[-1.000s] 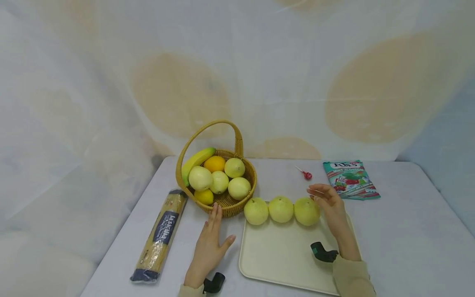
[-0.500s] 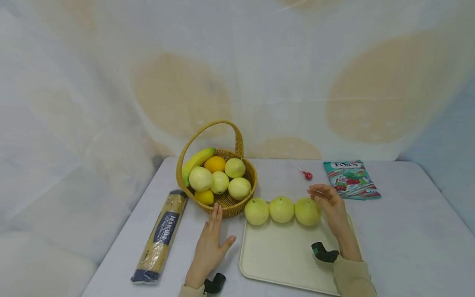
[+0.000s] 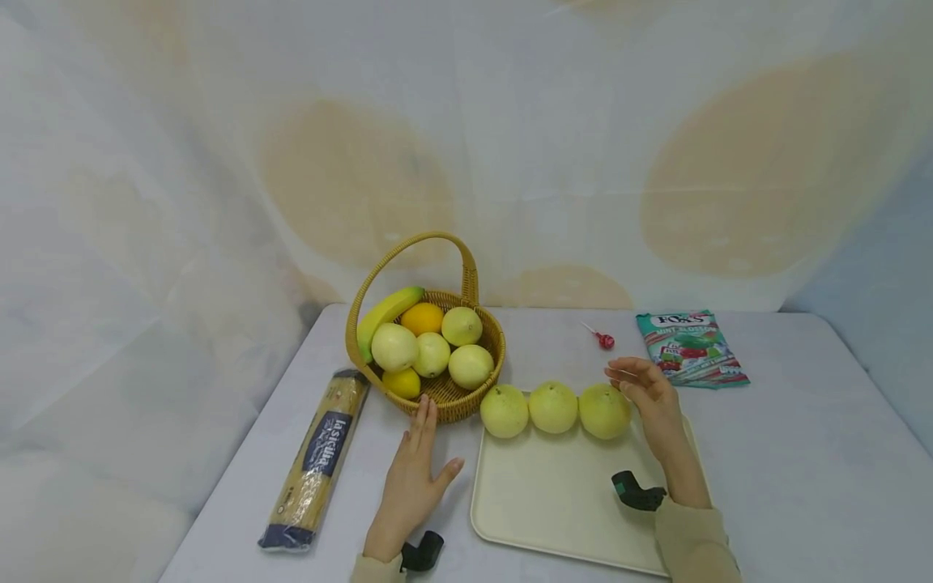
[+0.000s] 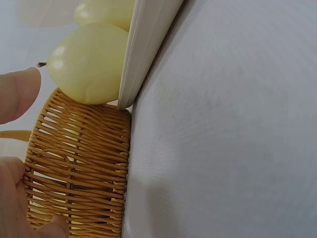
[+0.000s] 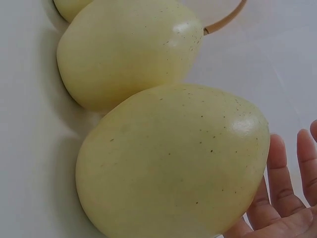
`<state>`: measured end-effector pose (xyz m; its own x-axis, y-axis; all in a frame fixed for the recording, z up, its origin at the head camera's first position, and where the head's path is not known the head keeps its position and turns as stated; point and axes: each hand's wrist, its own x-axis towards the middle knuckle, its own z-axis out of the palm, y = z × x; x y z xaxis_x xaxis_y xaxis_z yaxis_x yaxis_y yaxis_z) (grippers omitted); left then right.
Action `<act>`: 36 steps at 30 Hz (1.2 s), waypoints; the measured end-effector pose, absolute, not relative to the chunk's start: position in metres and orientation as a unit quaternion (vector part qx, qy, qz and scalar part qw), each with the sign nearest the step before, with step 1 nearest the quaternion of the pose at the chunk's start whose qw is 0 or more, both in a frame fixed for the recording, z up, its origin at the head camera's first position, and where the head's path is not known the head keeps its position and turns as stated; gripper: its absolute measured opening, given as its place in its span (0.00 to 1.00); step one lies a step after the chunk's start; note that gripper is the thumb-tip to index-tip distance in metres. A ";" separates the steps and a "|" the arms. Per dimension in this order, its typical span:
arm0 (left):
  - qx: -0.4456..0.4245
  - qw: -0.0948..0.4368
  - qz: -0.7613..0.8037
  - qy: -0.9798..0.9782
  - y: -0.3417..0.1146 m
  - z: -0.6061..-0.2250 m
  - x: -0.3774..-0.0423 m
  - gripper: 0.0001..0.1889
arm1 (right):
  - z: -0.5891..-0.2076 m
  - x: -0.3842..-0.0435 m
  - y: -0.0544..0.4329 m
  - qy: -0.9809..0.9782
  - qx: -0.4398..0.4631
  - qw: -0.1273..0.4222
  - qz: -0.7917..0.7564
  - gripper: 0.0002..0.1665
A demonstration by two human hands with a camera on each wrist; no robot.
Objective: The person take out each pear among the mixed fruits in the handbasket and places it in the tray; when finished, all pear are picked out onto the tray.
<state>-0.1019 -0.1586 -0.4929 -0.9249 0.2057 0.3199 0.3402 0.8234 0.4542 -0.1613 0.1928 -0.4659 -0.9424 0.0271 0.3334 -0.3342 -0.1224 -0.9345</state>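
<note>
The end pear (image 3: 605, 411) sits rightmost of three along the far edge of the tray (image 3: 561, 494), the right hand (image 3: 656, 409) beside it with fingers slightly apart, loosely bent and pinching nothing, though I cannot tell whether they touch its skin; being round and smooth, it should take a gentle cupping better than a fingertip push, which could roll it into the middle pear (image 3: 553, 407). At the near rim of the basket (image 4: 89, 163), the left hand (image 3: 414, 486) has its fingers straight and close together, thumb spread. Beneath is a pale, flat table (image 3: 794, 453); blotched cloth (image 3: 539, 146) hangs behind.
</note>
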 end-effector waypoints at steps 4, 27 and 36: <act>-0.145 0.131 -0.261 -0.945 -0.159 -0.493 -0.102 0.47 | -0.466 -0.162 0.193 -0.651 0.119 0.123 0.739 0.14; -0.141 0.125 -0.265 -0.946 -0.159 -0.492 -0.102 0.47 | -0.445 -0.167 0.163 -0.605 0.154 0.154 0.766 0.13; -0.146 0.128 -0.269 -0.943 -0.160 -0.493 -0.102 0.47 | -0.431 -0.185 0.140 -0.638 0.189 0.125 0.736 0.16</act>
